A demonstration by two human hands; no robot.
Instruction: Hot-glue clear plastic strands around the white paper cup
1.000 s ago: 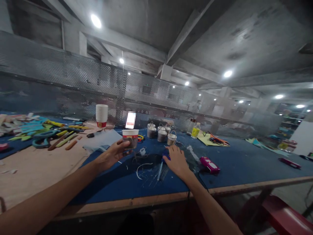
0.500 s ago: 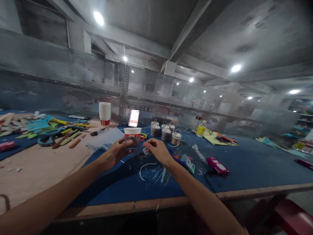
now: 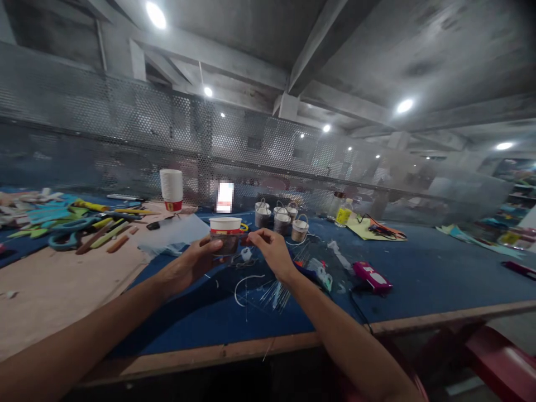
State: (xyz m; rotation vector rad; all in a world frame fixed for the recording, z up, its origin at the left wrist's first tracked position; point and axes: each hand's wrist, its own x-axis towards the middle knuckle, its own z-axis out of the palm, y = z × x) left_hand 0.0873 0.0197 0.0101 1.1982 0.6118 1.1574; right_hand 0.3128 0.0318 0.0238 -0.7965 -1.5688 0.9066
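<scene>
My left hand is closed around a white paper cup with a red printed band, held upright above the blue table. A dark grey strip wraps the cup's lower part. Close to the cup's right side, my right hand pinches what looks like the strip's loose end, stretched out from the cup; fine detail is blurred. Behind the hands stand several small grey-wrapped cups with looped handles, like little buckets. Beneath my right hand lie a bundle of thin wires and a curved white strip.
A stack of paper cups stands back left, near scissors and coloured strips. To the right are a magenta box, a yellow-labelled bottle and yellow sheets. A perforated metal screen runs behind the table.
My right hand has come level with the cup's side, and a dark strip now shows between its fingers and the cup. The cup has tilted slightly. The view has shifted a little.
</scene>
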